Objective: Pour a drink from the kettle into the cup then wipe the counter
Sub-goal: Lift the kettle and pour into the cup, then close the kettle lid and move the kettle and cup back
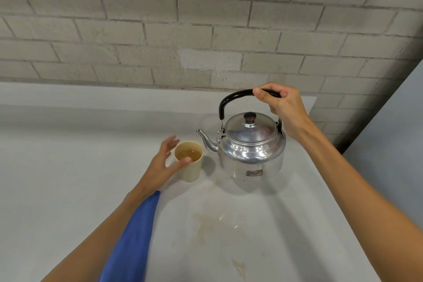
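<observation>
A shiny steel kettle [250, 151] stands upright on the white counter [68, 167], its spout pointing left toward a beige cup [191, 170]. The cup holds brownish drink. My right hand [280, 104] is closed around the kettle's black handle at the top. My left hand [163, 165] hovers just left of the cup with fingers spread, the thumb close to the cup's rim; whether it touches is unclear. A blue cloth [132, 238] lies on the counter under my left forearm.
Brownish spilled puddles [212, 226] and a smaller streak [239, 267] lie on the counter in front of the kettle. A brick wall [206, 30] rises behind. The counter's right edge [338, 194] runs diagonally beside my right forearm.
</observation>
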